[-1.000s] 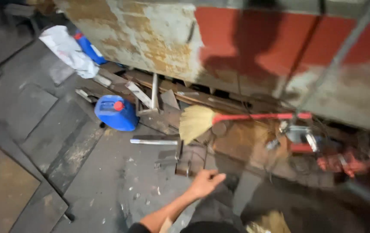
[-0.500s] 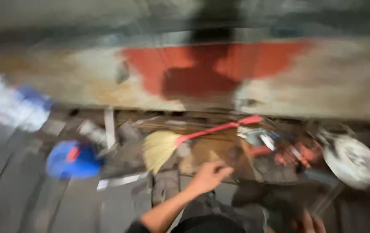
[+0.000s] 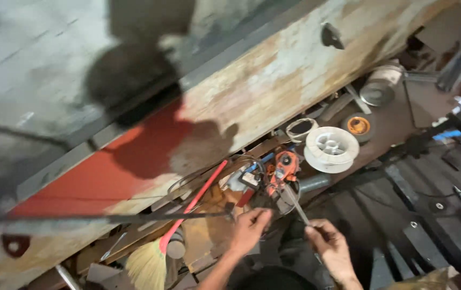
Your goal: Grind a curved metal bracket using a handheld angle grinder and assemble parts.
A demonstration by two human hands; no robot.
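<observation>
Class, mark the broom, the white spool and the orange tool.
broom (image 3: 147,266), head view, on the straw bristles.
white spool (image 3: 331,147), head view, on its round flange.
orange tool (image 3: 286,162), head view, on its body.
</observation>
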